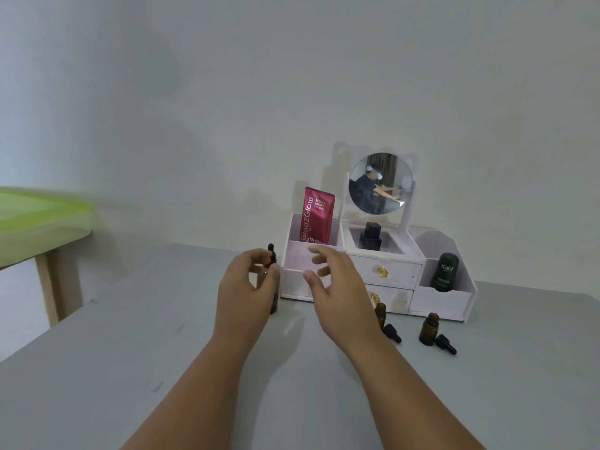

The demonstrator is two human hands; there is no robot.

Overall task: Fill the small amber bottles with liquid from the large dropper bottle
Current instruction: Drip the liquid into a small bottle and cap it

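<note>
The large amber dropper bottle (272,289) stands upright on the grey table (162,352), its black dropper cap rising above my fingers. My left hand (245,287) grips it around the neck and body. My right hand (331,280) hovers beside it with fingers spread, holding nothing. Two small amber bottles stand uncapped to the right: one (380,311) partly hidden behind my right wrist, the other (428,329) in full view. A black dropper cap lies on the table next to each, one (392,332) and another (445,344).
A white cosmetic organizer (438,297) with drawers and a round mirror (380,183) stands at the back against the wall. It holds a red sachet (317,214), a black bottle (370,235) and a dark Kahf bottle (444,271). A green-topped table (39,222) stands left.
</note>
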